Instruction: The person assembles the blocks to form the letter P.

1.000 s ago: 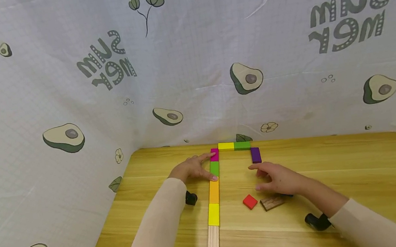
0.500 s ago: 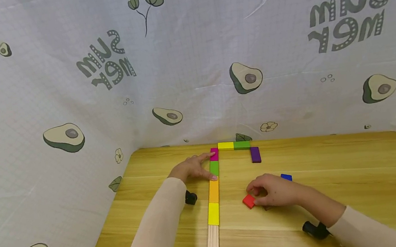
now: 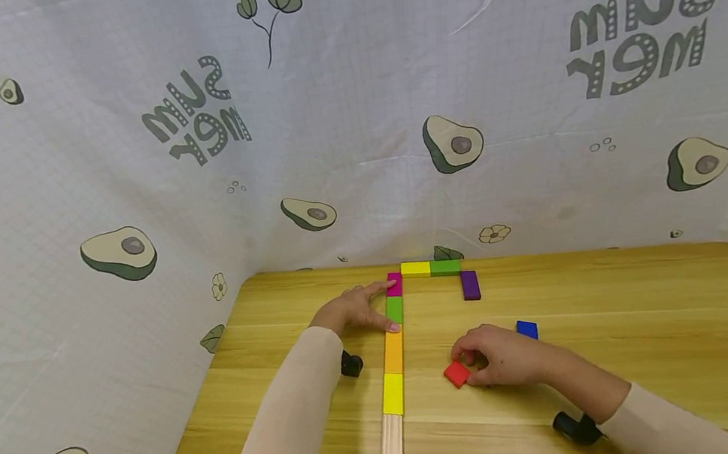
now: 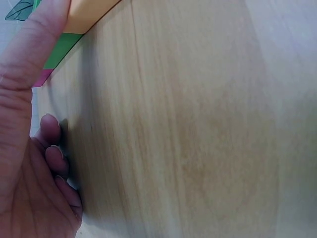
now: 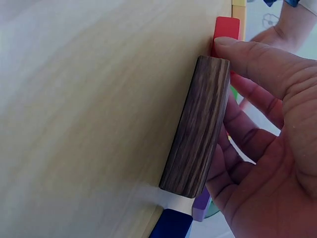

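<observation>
My left hand (image 3: 355, 310) rests on the row of flat blocks, thumb and index spread apart. The index tip touches the pink block (image 3: 395, 284); the thumb tip lies where the green block (image 3: 394, 309) meets the orange block (image 3: 393, 350). Between thumb and index of my right hand (image 3: 506, 356) I pinch a small red block (image 3: 456, 374), low at the table and turned at an angle. A dark brown wooden block (image 5: 198, 126) lies beneath the right palm, hidden in the head view. Just behind that hand is a blue block (image 3: 527, 329).
The row continues nearer with a yellow block (image 3: 393, 394) and a pale wooden block (image 3: 392, 439). At the back, another yellow block (image 3: 415, 270) and green block (image 3: 445, 268) run sideways, with a purple block (image 3: 470, 285) at their right end. A printed curtain (image 3: 349, 107) borders the table.
My right hand has moved from near the purple block down to the red block and taken hold of it. The red block has shifted slightly left and nearer. The left hand has stayed put.
</observation>
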A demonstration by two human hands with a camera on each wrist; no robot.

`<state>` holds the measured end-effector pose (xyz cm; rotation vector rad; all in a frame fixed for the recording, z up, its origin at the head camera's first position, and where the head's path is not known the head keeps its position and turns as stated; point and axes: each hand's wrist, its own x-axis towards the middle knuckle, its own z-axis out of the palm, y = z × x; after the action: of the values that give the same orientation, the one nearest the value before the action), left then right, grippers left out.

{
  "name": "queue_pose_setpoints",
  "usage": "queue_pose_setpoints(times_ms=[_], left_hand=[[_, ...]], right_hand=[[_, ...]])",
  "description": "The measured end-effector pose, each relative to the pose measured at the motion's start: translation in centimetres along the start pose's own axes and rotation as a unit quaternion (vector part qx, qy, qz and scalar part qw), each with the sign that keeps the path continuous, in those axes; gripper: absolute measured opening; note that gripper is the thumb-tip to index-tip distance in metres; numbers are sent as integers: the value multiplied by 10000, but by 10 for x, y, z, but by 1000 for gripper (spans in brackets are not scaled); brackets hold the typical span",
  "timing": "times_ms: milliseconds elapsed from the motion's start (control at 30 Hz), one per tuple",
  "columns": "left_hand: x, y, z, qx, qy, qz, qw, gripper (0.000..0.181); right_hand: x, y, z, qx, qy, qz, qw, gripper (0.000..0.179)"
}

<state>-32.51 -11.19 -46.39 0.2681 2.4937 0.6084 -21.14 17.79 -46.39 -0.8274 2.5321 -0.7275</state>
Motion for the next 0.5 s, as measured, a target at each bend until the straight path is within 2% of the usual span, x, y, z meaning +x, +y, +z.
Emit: queue_pose_setpoints(times_ms=[500], left_hand=[[0,0,1,-27,38,-3,10000,100]], right_hand=[[1,-2,3,-172,148,-188,9996,23]])
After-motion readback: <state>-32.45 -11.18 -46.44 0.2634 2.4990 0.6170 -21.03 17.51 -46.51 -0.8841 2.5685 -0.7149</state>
